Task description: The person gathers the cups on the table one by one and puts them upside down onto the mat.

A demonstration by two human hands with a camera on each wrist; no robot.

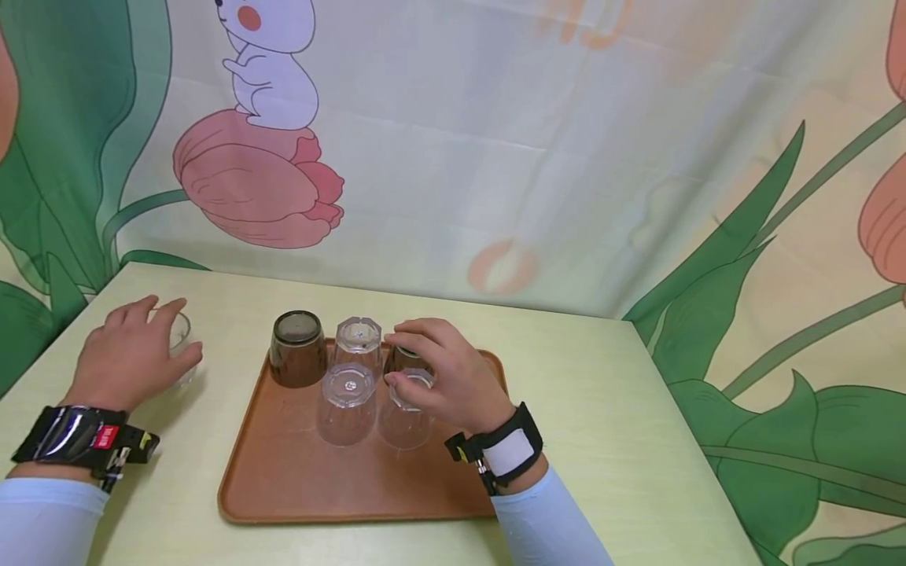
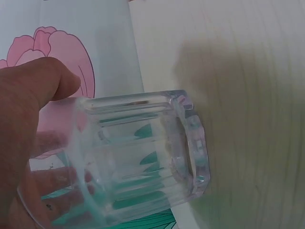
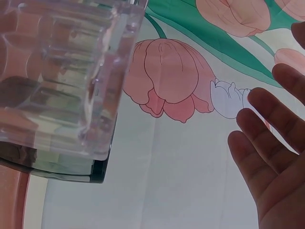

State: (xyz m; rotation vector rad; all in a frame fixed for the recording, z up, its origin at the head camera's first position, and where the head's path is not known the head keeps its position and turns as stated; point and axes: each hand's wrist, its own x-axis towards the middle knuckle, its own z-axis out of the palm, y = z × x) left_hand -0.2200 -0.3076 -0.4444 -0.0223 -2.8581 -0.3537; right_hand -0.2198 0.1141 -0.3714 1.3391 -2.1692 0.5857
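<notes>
At the table's left side, my left hand (image 1: pixel 130 354) grips a clear glass (image 2: pixel 138 157) near its rim, thumb on one side and fingers on the other. That glass stands base down. My right hand (image 1: pixel 456 377) hovers over the right part of a brown tray (image 1: pixel 340 491), fingers extended and apart from the glasses in the right wrist view. Base up on the tray are a dark glass (image 1: pixel 298 354), a clear glass (image 1: pixel 359 338) beside it, a front clear glass (image 1: pixel 345 413), another clear glass (image 1: pixel 405 423), and a second dark glass (image 1: pixel 408 361), partly hidden by my right hand.
The pale table (image 1: pixel 602 440) extends on both sides of the tray. Behind it hangs a curtain (image 1: pixel 453 157) printed with tulips, leaves and a white animal. The tray has a raised rim.
</notes>
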